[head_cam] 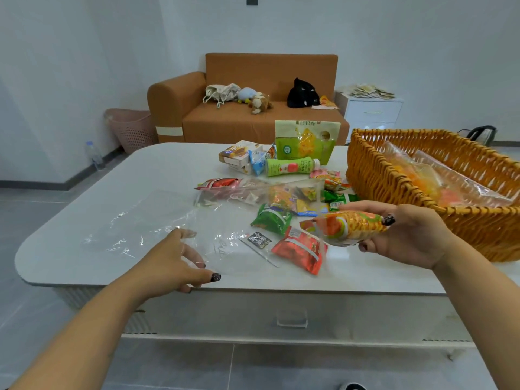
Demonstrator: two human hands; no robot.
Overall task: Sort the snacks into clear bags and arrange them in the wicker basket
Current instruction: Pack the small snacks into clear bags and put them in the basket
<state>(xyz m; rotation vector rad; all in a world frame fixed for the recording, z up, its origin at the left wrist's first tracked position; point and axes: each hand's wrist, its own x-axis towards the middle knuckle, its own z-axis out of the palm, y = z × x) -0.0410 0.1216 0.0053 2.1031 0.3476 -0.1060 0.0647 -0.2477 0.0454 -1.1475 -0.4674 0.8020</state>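
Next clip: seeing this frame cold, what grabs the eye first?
The bright orange wicker basket at the table's right edge stands out first, with filled clear bags already lying inside. Next comes the right hand holding an orange snack packet above the table, close to the basket. The colourful loose snacks spread mid-table, while the left hand rests on an empty clear bag.

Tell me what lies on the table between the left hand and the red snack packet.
In the head view, an empty clear bag and a small black sachet lie between the left hand and the red snack packet.
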